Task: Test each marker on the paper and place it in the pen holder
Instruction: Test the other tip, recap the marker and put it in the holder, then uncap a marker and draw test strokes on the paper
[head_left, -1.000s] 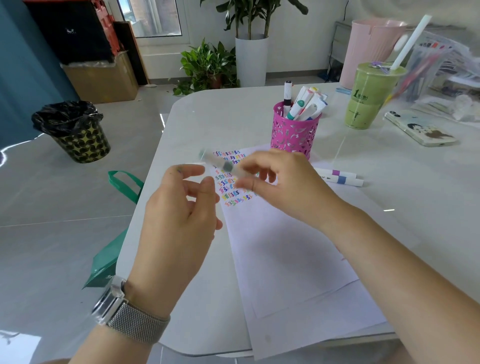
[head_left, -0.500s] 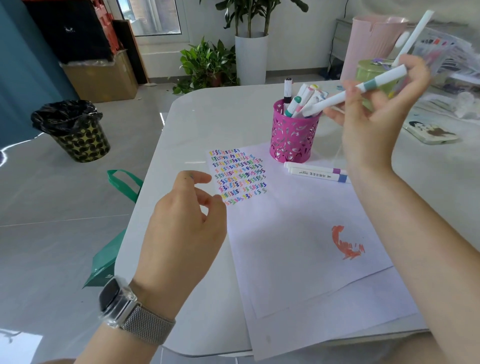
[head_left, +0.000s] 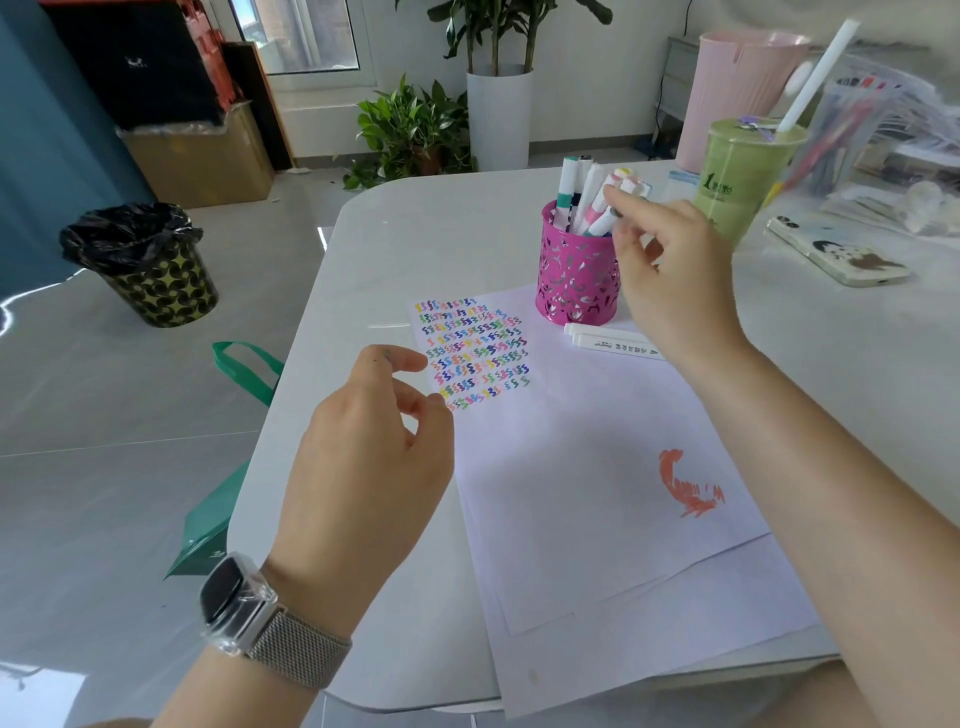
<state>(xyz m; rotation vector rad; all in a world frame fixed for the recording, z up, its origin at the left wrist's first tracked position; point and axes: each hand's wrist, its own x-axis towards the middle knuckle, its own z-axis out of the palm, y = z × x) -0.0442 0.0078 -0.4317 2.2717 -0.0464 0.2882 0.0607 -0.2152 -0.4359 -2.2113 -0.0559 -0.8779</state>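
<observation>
Markers (head_left: 582, 200) stand in the pink holder (head_left: 576, 273) on scribbled paper (head_left: 597, 467).

Single head view, looking forward and down, close over table (head_left: 467, 218) near edge.

Right hand (head_left: 670, 275) came down from up by the green drink cup (head_left: 743, 176) to the rim of the pink pen holder (head_left: 576, 270). The teal-banded marker (head_left: 566, 192) I'd been holding went into the holder and stood among the others. My fingers (head_left: 621, 200) loosened off it and ended up at the marker tops. Left hand (head_left: 363, 462) barely shifted, thumb and forefinger opened slightly.
</observation>
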